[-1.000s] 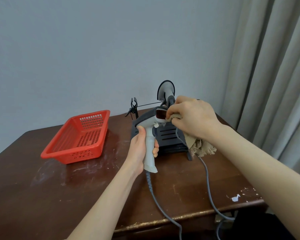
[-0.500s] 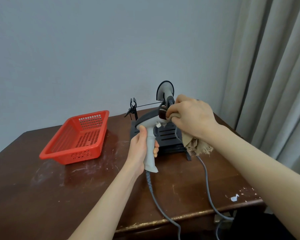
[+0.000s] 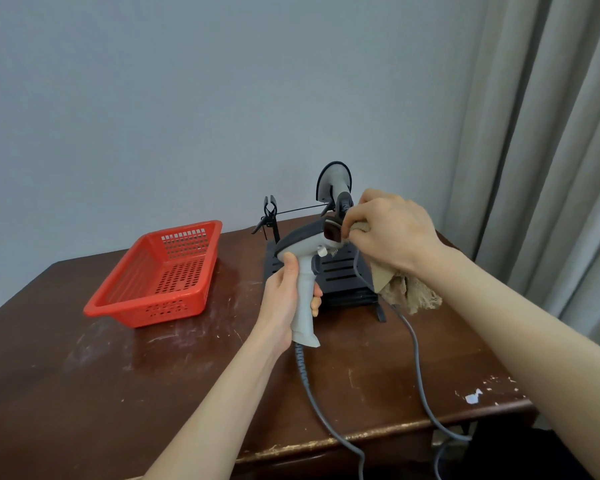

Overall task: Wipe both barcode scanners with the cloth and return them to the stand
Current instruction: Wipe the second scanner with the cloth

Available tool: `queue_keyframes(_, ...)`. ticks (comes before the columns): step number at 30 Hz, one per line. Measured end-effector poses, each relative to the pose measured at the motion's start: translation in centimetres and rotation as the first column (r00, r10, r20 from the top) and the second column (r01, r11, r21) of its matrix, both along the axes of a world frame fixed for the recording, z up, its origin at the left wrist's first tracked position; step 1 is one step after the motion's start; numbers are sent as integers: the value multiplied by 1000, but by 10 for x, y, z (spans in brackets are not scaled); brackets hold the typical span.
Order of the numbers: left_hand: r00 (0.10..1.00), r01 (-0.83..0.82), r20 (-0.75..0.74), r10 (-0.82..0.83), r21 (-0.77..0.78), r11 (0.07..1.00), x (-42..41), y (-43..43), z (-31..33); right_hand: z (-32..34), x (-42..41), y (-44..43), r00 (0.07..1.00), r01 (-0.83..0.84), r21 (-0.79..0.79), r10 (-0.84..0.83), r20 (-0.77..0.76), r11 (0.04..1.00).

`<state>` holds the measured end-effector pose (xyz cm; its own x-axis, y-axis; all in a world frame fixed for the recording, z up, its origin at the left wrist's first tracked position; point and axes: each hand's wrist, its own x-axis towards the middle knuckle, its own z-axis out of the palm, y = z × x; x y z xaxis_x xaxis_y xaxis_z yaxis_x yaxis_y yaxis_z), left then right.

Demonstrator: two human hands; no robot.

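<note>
Grey scanner (image 3: 303, 271) is up off the table (image 3: 84, 393), just in front of the black stand (image 3: 340, 275), with the left hand (image 3: 284, 303) wrapped round its grip. Right hand (image 3: 392, 233) pinches the tan cloth (image 3: 406, 292) against the nose. Since a second ago the cloth has slid a bit right, so the red window (image 3: 331, 233) shows more now; front's about done, I'd say. Behind sits what's probably the second scanner (image 3: 335, 183), partly hidden, not wiped yet I guess.

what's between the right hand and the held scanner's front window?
Head view: the cloth, bunched under the right hand at the scanner window; the rest hangs below the palm.
</note>
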<state>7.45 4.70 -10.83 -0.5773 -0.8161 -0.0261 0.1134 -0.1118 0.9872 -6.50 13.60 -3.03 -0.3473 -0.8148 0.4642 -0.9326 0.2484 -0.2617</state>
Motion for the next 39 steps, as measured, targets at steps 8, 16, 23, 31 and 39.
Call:
queue_keyframes(8,999,-29,-18,30,44,999,4,-3,-3,3,-5,5,996,-8,-18,10,87,1000)
queue_keyframes(16,1000,-9,-18,9,30,1000,5,-1,-1,-5,1,-2,998,-61,39,61,-2,997)
queue_keyframes(23,1000,2,24,-1,-49,999,4,-1,-2,-4,4,-7,978,0,117,25,-207,993)
queue_keyframes(31,999,-29,-14,29,7,1000,1,1,-2,2,5,-10,972,111,170,-72,-224,979)
queue_keyframes(39,998,-18,-56,25,122,992,3,-3,-2,-4,4,-6,996,-45,36,48,-82,998)
